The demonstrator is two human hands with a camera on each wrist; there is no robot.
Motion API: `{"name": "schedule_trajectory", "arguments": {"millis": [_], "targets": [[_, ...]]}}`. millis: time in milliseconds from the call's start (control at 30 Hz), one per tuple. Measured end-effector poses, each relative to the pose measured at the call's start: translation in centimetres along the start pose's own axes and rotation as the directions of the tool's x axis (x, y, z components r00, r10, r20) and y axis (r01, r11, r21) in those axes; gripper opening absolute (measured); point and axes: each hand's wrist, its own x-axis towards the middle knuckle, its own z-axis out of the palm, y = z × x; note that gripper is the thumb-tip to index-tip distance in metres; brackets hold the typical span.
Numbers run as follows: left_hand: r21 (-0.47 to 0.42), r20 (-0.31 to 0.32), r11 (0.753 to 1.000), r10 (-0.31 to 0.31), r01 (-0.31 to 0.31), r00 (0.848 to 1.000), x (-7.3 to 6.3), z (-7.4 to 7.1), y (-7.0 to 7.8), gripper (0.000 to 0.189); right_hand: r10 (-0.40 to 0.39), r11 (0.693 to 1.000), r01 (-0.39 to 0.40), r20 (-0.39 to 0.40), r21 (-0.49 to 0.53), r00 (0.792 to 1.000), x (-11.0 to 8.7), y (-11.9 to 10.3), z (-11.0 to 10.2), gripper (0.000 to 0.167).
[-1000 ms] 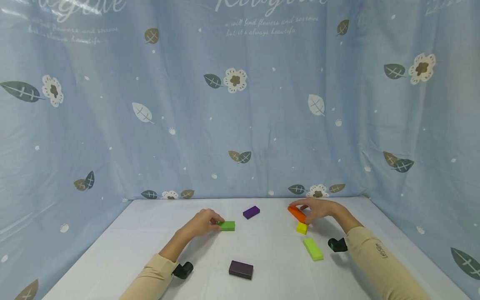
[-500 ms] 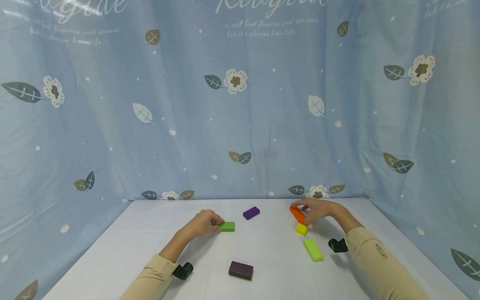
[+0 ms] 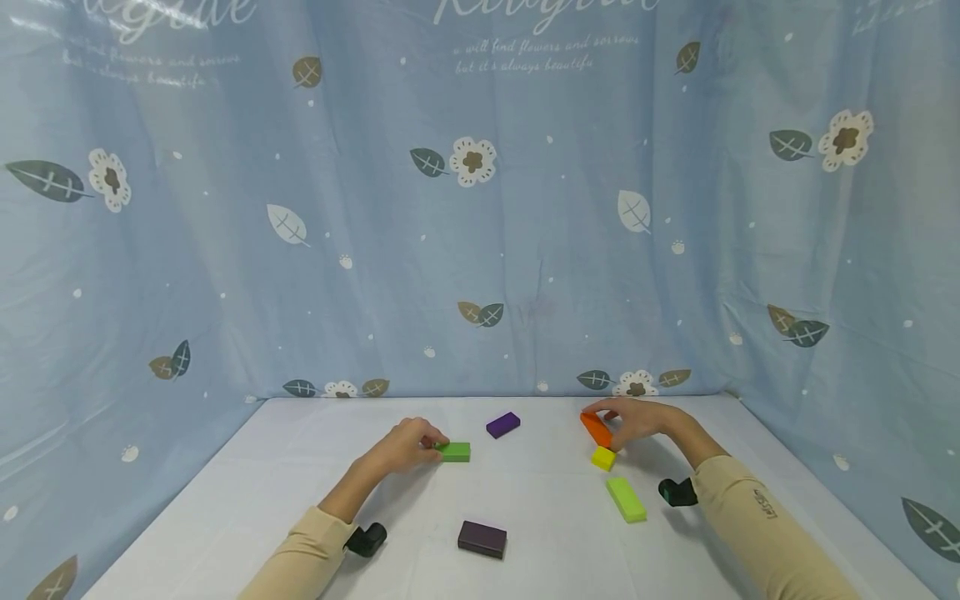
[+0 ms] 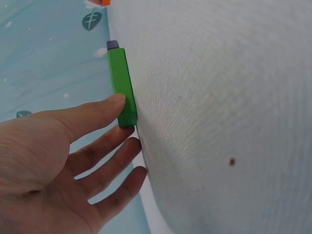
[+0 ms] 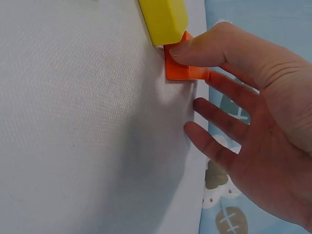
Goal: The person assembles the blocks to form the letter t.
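Note:
My left hand pinches the left end of a green block lying on the table; in the left wrist view its thumb presses the green block's side and the other fingers spread below. At the right, my right hand holds an orange block between thumb and forefinger. The right wrist view shows the thumb on the orange block's face, with the remaining fingers loosely extended. Just in front of the orange block's near end sits a small yellow block, seemingly touching it.
A purple block lies toward the back, between the hands. Nearer the front are a dark brown block and a lime-green block. Behind the white table hangs a blue patterned curtain. Both wrists wear black cameras.
The orange block has swung slightly, its far end moving right under my right hand. The yellow block has turned a little. My left hand and the green block stay put.

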Motion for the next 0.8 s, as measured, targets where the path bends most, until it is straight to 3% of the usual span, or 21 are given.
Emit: {"name": "schedule_trajectory", "arguments": {"millis": [800], "targets": [[0.012,0.0,1.0,-0.022,0.022,1.0,0.06,0.18,-0.1,0.023,-0.06,0.998,0.061,-0.073,0.002,0.995,0.32,0.92,0.22,0.069]]}}
